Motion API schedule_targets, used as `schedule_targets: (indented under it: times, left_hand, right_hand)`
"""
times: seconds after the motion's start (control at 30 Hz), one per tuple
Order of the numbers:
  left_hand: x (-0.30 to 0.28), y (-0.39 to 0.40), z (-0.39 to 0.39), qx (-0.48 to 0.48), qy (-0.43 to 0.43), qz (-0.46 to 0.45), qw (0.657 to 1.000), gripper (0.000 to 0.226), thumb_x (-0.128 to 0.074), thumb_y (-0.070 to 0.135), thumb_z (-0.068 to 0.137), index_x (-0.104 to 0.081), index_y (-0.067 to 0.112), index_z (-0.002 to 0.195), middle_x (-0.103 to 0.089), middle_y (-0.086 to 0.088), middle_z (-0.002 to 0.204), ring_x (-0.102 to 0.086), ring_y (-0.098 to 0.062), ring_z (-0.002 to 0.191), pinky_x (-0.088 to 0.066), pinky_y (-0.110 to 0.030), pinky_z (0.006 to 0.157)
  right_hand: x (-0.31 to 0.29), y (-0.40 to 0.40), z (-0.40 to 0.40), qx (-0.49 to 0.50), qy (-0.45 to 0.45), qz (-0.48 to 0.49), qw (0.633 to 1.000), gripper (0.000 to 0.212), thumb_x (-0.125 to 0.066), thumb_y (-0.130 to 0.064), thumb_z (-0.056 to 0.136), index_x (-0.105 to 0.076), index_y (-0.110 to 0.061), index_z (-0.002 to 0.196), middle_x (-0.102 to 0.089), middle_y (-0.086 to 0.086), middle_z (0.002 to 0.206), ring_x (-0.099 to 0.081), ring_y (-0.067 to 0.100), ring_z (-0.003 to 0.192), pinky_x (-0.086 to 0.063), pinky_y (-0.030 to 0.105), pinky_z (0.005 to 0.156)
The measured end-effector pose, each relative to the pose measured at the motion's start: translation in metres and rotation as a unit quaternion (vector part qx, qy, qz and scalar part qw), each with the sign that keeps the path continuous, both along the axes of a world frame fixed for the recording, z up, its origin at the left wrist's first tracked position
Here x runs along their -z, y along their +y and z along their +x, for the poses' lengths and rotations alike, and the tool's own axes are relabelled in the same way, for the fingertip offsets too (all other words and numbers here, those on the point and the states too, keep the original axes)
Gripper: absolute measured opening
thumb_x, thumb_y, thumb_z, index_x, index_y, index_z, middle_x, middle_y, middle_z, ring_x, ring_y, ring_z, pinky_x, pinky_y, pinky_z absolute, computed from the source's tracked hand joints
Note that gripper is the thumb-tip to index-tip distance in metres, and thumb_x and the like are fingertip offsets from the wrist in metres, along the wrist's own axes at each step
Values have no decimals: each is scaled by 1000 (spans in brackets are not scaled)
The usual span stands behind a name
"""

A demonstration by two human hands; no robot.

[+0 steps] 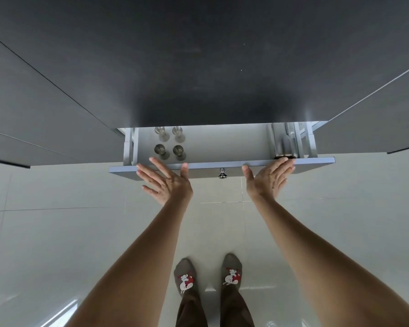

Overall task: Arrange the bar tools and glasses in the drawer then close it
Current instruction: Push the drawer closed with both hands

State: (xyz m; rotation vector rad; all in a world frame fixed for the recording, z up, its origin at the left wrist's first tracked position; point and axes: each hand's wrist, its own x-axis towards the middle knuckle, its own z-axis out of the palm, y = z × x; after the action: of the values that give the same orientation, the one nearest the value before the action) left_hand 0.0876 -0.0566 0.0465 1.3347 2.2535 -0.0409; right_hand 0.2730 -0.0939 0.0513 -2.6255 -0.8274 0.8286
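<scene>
We had both hands flat, fingers apart: left hand (pixel 167 182) and right hand (pixel 270 177) on the drawer (pixel 222 165) front edge; four glasses (pixel 170 145) stood at its left end.

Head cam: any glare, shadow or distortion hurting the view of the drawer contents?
Head view: wide-angle bend splays the cabinet fronts outward; the dark countertop overhangs and hides the back of the drawer; the four glasses stay sharp and evenly lit; window glare streaks only the floor tiles; the item in the right compartment is too shadowed to identify.
</scene>
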Motion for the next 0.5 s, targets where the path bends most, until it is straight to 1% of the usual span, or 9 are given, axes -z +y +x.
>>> schedule_targets:
  times: [0.23, 0.4, 0.5]
  left_hand:
    - [9, 36, 6, -12, 9, 14, 1000, 94, -19, 72, 88, 16, 11, 151, 22, -18, 159, 17, -32, 148, -1, -51, 119]
    - [9, 57, 14, -53, 13, 9, 998, 100, -22, 74, 87, 14, 7, 151, 18, -17, 160, 15, -31, 149, -2, -51, 119]
    - [5, 69, 18, -83, 3, -1, 997, 104, -25, 75, 85, 14, 3, 150, 17, -18, 160, 15, -31, 149, -1, -51, 119]
  right_hand:
    - [4, 36, 5, 21, -7, 15, 1000, 113, -54, -61, 83, 15, 1, 148, 20, 19, 158, 15, 34, 147, -6, 46, 120]
    - [8, 52, 5, 24, -26, 11, 999, 111, -45, -67, 84, 14, 3, 147, 17, 21, 158, 13, 36, 147, -8, 46, 121]
    - [8, 62, 6, 33, -25, 10, 999, 111, -45, -68, 83, 13, 3, 147, 16, 21, 159, 12, 36, 148, -8, 45, 121]
